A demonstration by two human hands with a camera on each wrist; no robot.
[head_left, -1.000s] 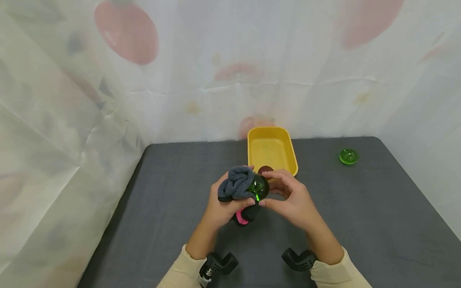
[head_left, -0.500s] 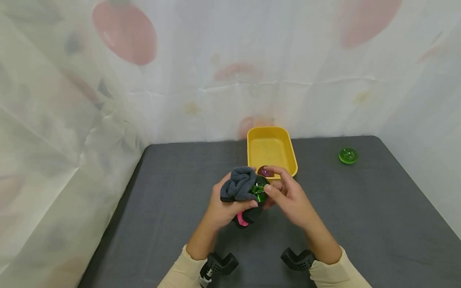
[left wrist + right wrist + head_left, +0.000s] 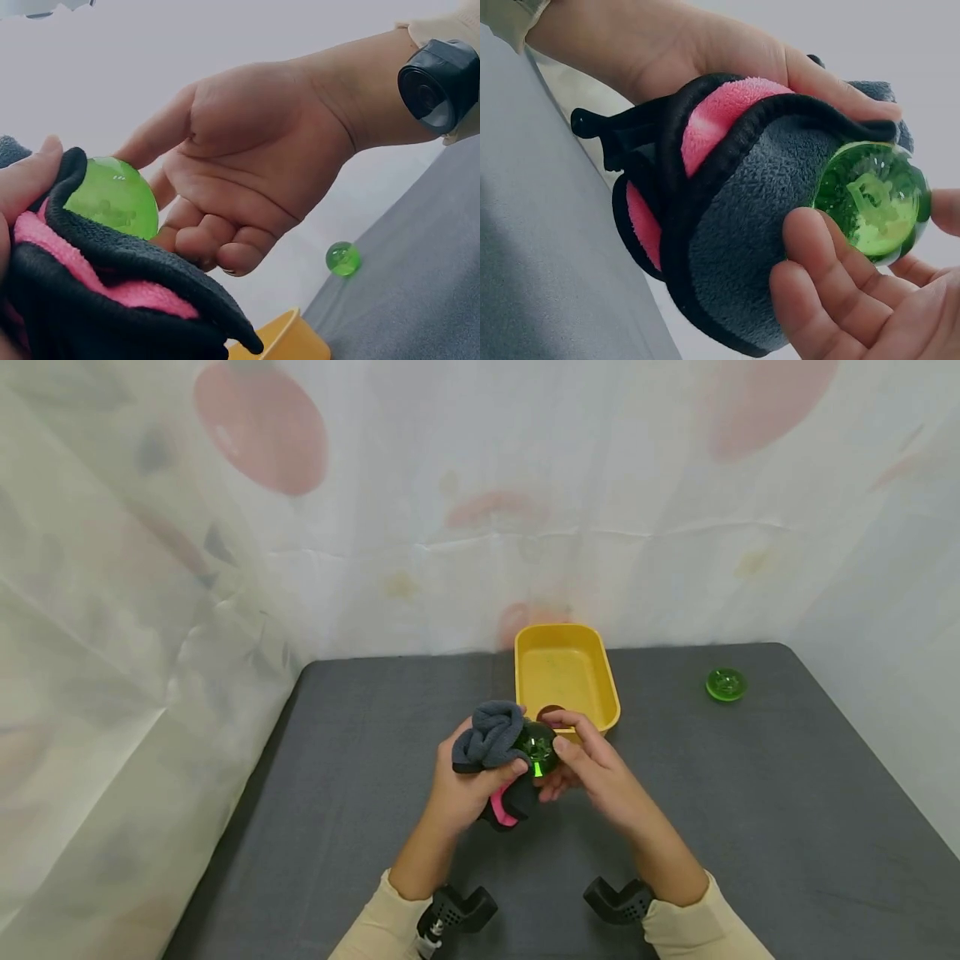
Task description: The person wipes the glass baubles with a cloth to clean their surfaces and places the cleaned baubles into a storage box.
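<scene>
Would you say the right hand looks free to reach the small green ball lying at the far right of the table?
Probably yes. The table between the right hand and that small green ball is bare, but the hand's fingers now touch the green ball that the left hand grips in a cloth.

Yellow tray point(image 3: 609, 681) just beyond both hands; bare grey table point(image 3: 787, 810) to either side.
</scene>
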